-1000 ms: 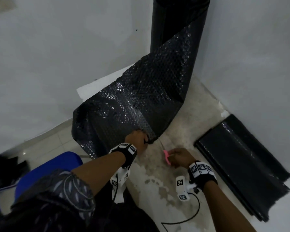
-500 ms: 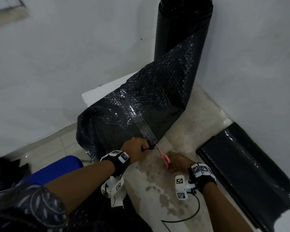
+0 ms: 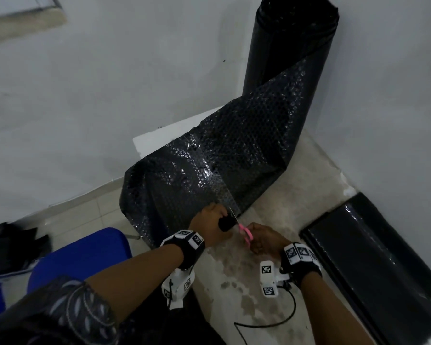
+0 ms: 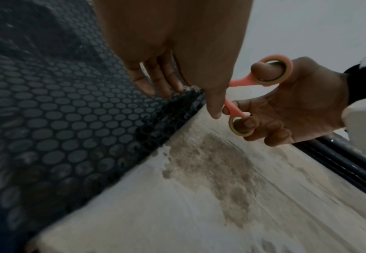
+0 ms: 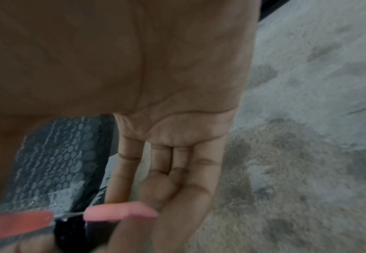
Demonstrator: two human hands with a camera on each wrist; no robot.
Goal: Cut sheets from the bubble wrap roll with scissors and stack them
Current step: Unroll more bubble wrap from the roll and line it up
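Head view: tall black bubble wrap roll [image 3: 291, 53] upright in wall corner, unrolled web trailing to floor; left hand [image 3: 210, 226] pinching near edge, right hand [image 3: 265, 239] through pink-handled scissors [image 3: 244, 231], blades at edge. Left wrist view: handles spread wide, so keep web taut beside blades. Right wrist view: blurred; advisable to cut straight across.

Dim room: white walls [image 3: 110, 108] meet a stained pale floor [image 3: 296, 195]; a blue seat [image 3: 80, 260], perhaps a chair, nearby.
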